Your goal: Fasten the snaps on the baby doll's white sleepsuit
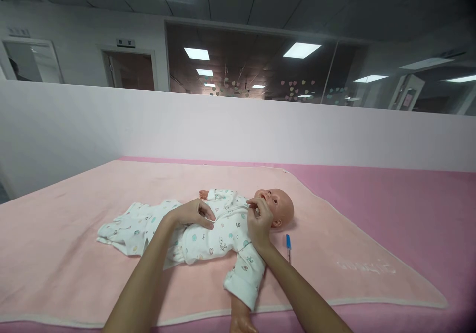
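A baby doll lies on its back on a pink blanket, head to the right. It wears a white printed romper. My left hand rests on the doll's chest, its fingers pinching the front edge of the romper. My right hand is closed on the romper's collar just below the doll's chin. One sleeved doll arm sticks out toward me.
A blue pen lies on the blanket beside the doll's head. The blanket covers a darker pink table top. A low white partition wall runs behind the table, with glass office walls above.
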{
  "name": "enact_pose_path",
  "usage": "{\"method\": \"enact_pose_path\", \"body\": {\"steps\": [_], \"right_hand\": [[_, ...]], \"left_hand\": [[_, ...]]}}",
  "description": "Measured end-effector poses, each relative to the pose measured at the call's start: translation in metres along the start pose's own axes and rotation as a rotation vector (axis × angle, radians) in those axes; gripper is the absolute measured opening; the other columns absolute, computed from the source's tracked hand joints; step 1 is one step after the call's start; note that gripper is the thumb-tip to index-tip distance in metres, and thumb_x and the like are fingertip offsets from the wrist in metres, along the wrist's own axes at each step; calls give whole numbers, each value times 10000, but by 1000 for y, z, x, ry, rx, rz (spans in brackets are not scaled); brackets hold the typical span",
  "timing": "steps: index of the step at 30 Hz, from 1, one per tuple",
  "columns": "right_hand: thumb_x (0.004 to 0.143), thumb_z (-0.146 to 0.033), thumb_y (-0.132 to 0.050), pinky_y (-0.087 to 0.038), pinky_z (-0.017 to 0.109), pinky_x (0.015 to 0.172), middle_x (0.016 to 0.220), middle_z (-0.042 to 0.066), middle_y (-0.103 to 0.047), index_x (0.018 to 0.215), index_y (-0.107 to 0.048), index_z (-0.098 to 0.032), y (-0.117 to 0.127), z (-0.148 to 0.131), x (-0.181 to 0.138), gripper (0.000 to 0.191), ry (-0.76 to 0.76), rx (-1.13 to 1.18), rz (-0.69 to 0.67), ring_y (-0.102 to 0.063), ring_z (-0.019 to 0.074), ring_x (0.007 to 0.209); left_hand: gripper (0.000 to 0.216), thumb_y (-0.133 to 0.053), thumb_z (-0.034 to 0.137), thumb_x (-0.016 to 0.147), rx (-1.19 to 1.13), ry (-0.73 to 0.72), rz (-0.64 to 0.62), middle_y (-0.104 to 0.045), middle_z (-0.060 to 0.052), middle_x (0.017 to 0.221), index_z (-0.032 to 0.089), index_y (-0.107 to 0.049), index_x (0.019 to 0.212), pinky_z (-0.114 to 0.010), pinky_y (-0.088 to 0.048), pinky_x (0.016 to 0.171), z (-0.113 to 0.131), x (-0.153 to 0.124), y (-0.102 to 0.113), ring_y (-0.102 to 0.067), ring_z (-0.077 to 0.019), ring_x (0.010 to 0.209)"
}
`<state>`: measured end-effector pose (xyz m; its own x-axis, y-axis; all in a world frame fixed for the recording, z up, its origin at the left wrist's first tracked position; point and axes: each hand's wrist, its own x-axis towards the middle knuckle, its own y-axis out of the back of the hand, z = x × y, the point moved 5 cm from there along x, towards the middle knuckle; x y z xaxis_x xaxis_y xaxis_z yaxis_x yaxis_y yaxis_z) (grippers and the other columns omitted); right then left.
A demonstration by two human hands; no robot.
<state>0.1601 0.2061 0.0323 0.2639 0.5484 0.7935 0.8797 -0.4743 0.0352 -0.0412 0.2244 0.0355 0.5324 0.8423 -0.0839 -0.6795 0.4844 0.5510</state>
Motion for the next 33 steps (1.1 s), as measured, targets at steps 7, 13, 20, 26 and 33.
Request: {"method": "enact_pose_path", "body": {"steps": [7,13,20,26,33], "right_hand": [[661,-40,-393,-404,254,592,692,-1,-563,700,-554,-178,0,1,1,216,0,-15,3,-514,138,669],[648,-42,-393,-392,253,581,697,-1,-558,698,-557,-180,0,1,2,220,6,-43,-9,-512,140,664],[637,-45,-394,-394,258,574,683,1,-556,694,-551,-182,1,-1,3,216,0,-40,-15,-506,145,648],[643,-50,-403,-399,262,580,680,0,-550,694,-548,-183,1,0,2,203,13,-40,-20,-507,147,657],[641,-48,-404,-408,262,586,673,-1,-548,686,-549,-182,1,1,3,203,15,-34,-29,-505,145,654]], "left_hand": [[292,-712,290,528,-13,-14,-18,-445,41,549,159,-677,786,-201,-242,492,-1,-2,1,-353,-70,551],[261,-719,252,521,-101,-3,25,-496,32,565,161,-687,763,-192,-270,504,-8,1,3,-396,-72,566],[230,-695,232,550,-241,-24,33,-564,5,597,153,-693,765,-194,-317,531,-13,2,3,-458,-89,600],[227,-664,275,582,-180,-40,67,-551,2,555,139,-701,761,-207,-254,475,-15,3,4,-372,-67,514],[224,-642,264,595,-130,-64,109,-566,-12,586,132,-703,766,-215,-280,506,-13,4,6,-400,-81,552]]}}
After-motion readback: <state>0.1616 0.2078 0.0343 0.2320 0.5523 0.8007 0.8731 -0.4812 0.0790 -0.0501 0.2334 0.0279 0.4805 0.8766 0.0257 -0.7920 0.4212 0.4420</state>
